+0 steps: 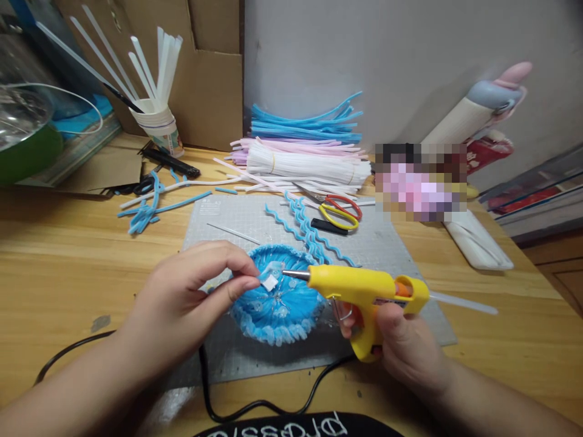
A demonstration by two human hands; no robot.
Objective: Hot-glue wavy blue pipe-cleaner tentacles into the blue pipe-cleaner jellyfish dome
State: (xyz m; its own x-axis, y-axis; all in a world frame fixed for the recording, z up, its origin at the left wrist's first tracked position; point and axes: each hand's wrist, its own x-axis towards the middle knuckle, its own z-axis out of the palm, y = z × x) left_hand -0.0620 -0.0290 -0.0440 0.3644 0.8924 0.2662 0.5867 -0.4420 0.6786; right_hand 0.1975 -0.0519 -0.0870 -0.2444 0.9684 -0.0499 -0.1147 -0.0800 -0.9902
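My right hand (405,340) is wrapped round the handle of a yellow glue gun (359,282), with a clear glue stick (464,301) poking out of its back. Its metal nozzle points left. Close to that tip, my left hand (214,288) pinches a small piece with a white square face (269,283) and some light blue material behind it. Below both hands, a round blue fuzzy piece (291,321) with a ruffled rim lies on the grey cutting mat (223,212). Whether the nozzle touches the small piece I cannot tell.
Wavy blue stems (300,224) and red-yellow scissors (339,212) lie behind. Bundled white pipe cleaners (305,165) and blue ones (305,124) sit by the wall. A paper cup (157,127) holds glue sticks. The black cord (255,406) loops across the front.
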